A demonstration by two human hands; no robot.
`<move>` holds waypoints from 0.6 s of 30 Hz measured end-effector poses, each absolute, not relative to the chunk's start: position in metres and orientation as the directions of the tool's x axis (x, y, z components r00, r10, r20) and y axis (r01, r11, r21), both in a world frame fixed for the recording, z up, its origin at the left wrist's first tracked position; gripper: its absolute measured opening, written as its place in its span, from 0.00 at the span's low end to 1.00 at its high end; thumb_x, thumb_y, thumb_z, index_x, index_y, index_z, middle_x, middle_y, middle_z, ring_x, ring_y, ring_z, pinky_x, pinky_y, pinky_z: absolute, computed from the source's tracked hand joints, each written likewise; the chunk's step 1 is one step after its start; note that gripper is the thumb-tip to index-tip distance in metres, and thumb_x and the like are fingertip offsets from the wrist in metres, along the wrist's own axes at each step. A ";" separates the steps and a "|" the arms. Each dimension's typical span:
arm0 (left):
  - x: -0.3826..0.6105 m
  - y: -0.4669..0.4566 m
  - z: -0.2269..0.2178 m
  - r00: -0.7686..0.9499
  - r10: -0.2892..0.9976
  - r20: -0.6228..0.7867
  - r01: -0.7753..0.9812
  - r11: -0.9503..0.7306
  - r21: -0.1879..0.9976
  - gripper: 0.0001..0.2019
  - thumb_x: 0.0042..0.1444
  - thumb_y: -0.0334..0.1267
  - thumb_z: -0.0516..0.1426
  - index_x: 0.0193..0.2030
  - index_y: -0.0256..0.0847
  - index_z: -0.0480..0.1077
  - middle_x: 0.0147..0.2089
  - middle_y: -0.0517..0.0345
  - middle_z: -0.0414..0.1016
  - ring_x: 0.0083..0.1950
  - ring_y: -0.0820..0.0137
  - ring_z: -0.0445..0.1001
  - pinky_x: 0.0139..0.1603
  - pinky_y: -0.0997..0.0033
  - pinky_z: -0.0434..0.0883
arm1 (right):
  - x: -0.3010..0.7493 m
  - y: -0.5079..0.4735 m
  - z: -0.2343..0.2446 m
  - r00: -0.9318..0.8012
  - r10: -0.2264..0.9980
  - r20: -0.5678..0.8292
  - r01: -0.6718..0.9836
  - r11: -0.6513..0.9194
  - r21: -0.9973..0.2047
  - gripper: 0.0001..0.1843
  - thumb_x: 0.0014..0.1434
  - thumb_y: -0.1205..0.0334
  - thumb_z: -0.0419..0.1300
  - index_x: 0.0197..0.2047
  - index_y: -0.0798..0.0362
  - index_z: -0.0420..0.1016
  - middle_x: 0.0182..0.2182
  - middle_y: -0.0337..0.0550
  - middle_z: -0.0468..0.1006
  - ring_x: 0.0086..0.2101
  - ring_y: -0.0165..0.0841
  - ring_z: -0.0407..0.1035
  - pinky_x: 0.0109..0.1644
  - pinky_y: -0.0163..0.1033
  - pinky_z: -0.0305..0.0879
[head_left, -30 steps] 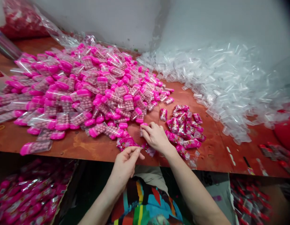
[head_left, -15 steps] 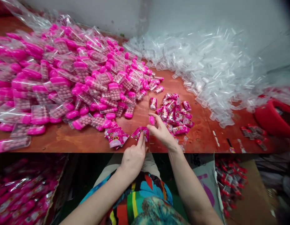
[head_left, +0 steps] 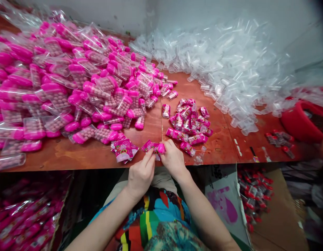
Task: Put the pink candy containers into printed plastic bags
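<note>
The right hand (head_left: 173,158) holds a pink cap (head_left: 161,148) at the right end of a printed sleeve (head_left: 148,144), near the table's (head_left: 80,156) front edge. The left hand (head_left: 141,174) has fingertips on the sleeve; whether they pinch it, I cannot tell. Stacked sleeves (head_left: 123,150) lie left, wrapped bottles (head_left: 186,120) right, filled bottles (head_left: 98,87) behind.

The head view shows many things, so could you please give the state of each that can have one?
Left hand: touching the printed wrapper
Right hand: closed on the pink piece
Printed wrapper: partly covered by the left hand
Wrapper stack: flat, uneven
Pink-capped containers: closed, filled with small balls, heaped
Clear plastic pieces: loosely heaped
Wrapped packs: sealed-looking, loosely piled
Red bucket: open
</note>
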State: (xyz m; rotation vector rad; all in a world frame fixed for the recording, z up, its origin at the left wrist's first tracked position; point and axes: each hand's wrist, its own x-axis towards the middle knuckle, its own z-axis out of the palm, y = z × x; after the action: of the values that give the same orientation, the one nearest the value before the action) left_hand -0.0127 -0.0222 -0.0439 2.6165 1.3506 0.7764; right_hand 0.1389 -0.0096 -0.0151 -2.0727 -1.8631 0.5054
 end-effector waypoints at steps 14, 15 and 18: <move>0.001 -0.003 -0.017 0.135 0.989 0.063 0.421 -0.114 0.900 0.12 0.59 0.38 0.56 0.48 0.39 0.73 0.42 0.50 0.79 0.41 0.63 0.77 0.41 0.65 0.73 | 0.163 0.002 -0.005 0.014 1.000 -0.022 0.338 -0.025 -0.941 0.06 0.59 0.59 0.58 0.38 0.52 0.73 0.32 0.38 0.75 0.32 0.32 0.69 0.37 0.35 0.65; 0.003 0.001 -0.017 0.136 0.991 0.000 0.362 -0.049 0.931 0.09 0.58 0.39 0.56 0.41 0.39 0.75 0.35 0.53 0.79 0.35 0.65 0.76 0.36 0.67 0.72 | 0.162 0.002 -0.004 0.023 0.999 -0.037 0.294 -0.042 -0.955 0.06 0.58 0.60 0.59 0.38 0.52 0.73 0.33 0.38 0.75 0.33 0.32 0.69 0.38 0.35 0.65; 0.008 0.008 -0.019 0.088 0.977 -0.193 0.200 0.172 0.965 0.12 0.55 0.43 0.58 0.26 0.38 0.73 0.20 0.61 0.71 0.22 0.71 0.68 0.23 0.73 0.65 | 0.159 0.004 -0.009 0.090 0.992 -0.086 0.209 -0.103 -0.973 0.11 0.56 0.60 0.60 0.43 0.52 0.71 0.36 0.39 0.75 0.33 0.32 0.69 0.37 0.35 0.66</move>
State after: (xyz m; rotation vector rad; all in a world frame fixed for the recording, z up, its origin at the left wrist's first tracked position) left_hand 0.0077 0.0081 -0.0190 1.2552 1.3483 0.8971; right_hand 0.1587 0.0036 -0.0086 -1.4748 -1.2570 1.1090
